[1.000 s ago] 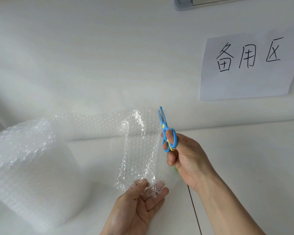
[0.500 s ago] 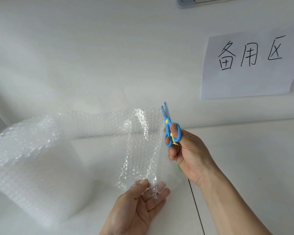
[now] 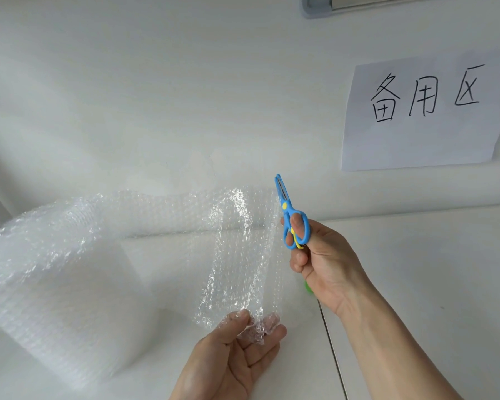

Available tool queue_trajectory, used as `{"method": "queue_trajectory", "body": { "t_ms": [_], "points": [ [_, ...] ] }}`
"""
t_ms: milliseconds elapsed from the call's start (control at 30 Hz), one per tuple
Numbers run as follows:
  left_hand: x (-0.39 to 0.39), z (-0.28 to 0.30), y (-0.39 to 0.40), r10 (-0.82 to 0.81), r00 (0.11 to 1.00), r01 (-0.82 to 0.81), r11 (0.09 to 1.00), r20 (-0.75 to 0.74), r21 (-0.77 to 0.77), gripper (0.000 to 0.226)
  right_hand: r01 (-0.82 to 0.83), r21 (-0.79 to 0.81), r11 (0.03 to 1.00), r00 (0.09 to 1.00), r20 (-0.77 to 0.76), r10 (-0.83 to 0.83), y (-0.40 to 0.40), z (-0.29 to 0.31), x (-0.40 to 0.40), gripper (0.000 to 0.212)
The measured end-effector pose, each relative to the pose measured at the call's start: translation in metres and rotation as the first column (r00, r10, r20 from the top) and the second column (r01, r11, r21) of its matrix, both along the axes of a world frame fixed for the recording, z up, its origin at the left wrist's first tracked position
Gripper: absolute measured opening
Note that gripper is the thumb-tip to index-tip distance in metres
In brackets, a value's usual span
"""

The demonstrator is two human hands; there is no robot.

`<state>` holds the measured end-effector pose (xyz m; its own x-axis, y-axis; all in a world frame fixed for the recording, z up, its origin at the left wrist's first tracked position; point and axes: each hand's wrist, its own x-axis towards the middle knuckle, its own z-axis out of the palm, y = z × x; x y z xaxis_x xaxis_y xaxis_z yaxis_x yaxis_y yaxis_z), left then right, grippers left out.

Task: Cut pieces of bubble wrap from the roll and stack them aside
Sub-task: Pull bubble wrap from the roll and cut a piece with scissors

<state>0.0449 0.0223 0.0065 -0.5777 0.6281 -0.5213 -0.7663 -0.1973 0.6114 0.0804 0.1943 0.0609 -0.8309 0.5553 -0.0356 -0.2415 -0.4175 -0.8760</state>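
Observation:
A big roll of clear bubble wrap (image 3: 49,287) stands on the white table at the left. Its loose end (image 3: 237,255) runs right from the roll and hangs down in the air. My left hand (image 3: 231,356) pinches the bottom corner of that hanging end between thumb and fingers. My right hand (image 3: 321,261) holds small blue scissors (image 3: 290,217) with a yellow pivot, blades nearly closed and pointing up, right beside the sheet's upper right edge. Whether the blades touch the sheet is unclear.
A white paper sign (image 3: 425,111) with black handwritten characters hangs on the white wall at the right. A seam (image 3: 329,342) splits the white tabletop below my right wrist. Something small and green (image 3: 309,287) peeks out behind my right hand.
My right hand has lifted the scissors slightly, keeping them at the sheet's right edge. My left hand holds the same corner almost unmoved.

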Motion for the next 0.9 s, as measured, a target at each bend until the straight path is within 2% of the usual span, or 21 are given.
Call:
{"method": "queue_trajectory", "body": {
  "t_ms": [100,233,333,400,500,600,700,900],
  "points": [
    [0.001,0.002,-0.003,0.022,1.0,-0.022,1.0,-0.004,-0.012,0.018,-0.022,0.003,1.0,1.0,-0.017,0.022,-0.001,-0.002,0.0,0.046],
    [0.002,0.001,-0.003,0.025,1.0,-0.025,1.0,-0.006,-0.007,0.016,-0.085,-0.021,0.996,0.995,-0.062,0.083,-0.001,0.0,0.0,0.036],
    [0.002,0.001,-0.003,0.035,0.999,-0.035,0.999,-0.001,-0.004,0.017,-0.02,-0.059,0.998,0.998,-0.062,0.017,0.006,0.002,0.0,0.027],
    [0.001,0.0,-0.003,0.036,0.999,-0.036,0.999,0.003,-0.003,0.019,0.002,-0.022,1.0,0.999,-0.036,-0.003,0.01,0.003,0.003,0.021],
    [-0.001,-0.003,-0.003,0.03,0.999,-0.03,1.0,0.02,0.001,0.019,-0.006,0.095,0.996,0.998,0.064,0.0,0.014,-0.001,0.009,0.015],
    [-0.003,-0.004,-0.003,0.024,0.999,-0.024,1.0,0.035,0.017,0.016,-0.024,0.238,0.971,0.973,0.229,-0.032,0.018,-0.012,0.018,0.022],
    [-0.004,-0.004,-0.002,0.015,0.999,-0.016,0.999,0.04,0.04,0.015,-0.093,0.416,0.905,0.926,0.371,-0.075,0.025,-0.022,0.03,0.023],
    [-0.001,-0.001,-0.002,0.021,1.0,-0.022,0.998,0.016,0.052,0.011,-0.225,0.584,0.78,0.826,0.539,-0.165,0.048,-0.039,0.058,0.016]
  ]
}}
